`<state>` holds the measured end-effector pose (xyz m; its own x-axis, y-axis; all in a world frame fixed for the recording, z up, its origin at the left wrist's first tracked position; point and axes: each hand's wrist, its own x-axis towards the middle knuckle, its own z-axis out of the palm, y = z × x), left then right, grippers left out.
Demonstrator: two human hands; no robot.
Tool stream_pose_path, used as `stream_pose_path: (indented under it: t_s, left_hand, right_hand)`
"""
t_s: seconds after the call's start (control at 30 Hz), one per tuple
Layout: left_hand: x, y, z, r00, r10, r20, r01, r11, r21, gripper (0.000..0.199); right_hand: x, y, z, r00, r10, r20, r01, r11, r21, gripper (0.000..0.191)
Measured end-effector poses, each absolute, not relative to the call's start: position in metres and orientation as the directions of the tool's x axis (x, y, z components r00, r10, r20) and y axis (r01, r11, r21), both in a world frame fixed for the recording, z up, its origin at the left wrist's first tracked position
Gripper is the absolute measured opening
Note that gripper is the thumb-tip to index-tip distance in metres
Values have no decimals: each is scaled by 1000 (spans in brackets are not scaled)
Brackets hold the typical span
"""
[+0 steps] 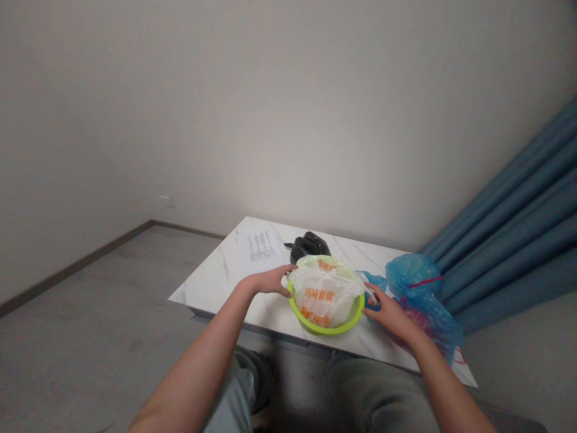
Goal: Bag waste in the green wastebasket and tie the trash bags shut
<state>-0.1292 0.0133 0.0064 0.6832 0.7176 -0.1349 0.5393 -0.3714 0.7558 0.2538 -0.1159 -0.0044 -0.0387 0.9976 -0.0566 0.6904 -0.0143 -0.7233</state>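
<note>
A lime-green plastic basket (327, 325) stands on the table, and a white plastic bag with orange print (318, 294) fills it and bulges over its rim. My left hand (270, 281) is at the basket's left side, its fingertips against the bag near the rim. On the far side of the basket, my right hand (390, 313) has thumb and fingers pinched on a corner of the white bag. Just beyond that hand lies a crumpled blue plastic bag (412, 276) with a thin red string.
A white marble-look table (211, 288) has a printed sheet of paper (260, 252) and a black crumpled object (309, 246) at its far side. A blue curtain (509, 228) hangs to the right, and a grey floor surrounds the table.
</note>
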Motion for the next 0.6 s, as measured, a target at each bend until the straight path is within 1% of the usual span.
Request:
stream_pose_path:
  t_s: [0.07, 0.17, 0.23, 0.3, 0.4, 0.47, 0.53, 0.6]
  left_hand:
    - [-134, 14, 5, 705, 685, -184, 549, -362, 754, 103]
    - [-138, 14, 3, 737, 635, -232, 553, -370, 746, 114]
    - [-138, 14, 1, 744, 626, -236, 552, -376, 744, 118]
    - [-135, 13, 0, 727, 653, -212, 550, -370, 748, 116]
    - [-129, 12, 0, 694, 705, -147, 538, -372, 756, 106]
    - [-126, 12, 2, 681, 725, -102, 533, -394, 749, 95]
    - [-123, 10, 4, 653, 755, -50, 544, -422, 725, 78]
    - [-119, 8, 7, 606, 796, -1, 584, -444, 679, 54]
  right_hand:
    - [252, -119, 1, -72, 994, -81, 686, -10, -728, 66]
    - [250, -121, 6, -96, 990, -104, 693, -8, -721, 54]
    - [249, -121, 7, -82, 989, -122, 705, -29, -709, 44]
    - [250, -120, 6, -68, 988, -139, 721, -48, -691, 35]
    - [251, -119, 4, -61, 987, -152, 745, -56, -665, 27]
    - [251, -121, 2, -70, 984, -162, 762, -52, -645, 25]
    - [250, -124, 2, -95, 978, -185, 783, -41, -620, 26]
    - [247, -129, 2, -126, 968, -219, 811, -27, -585, 28]
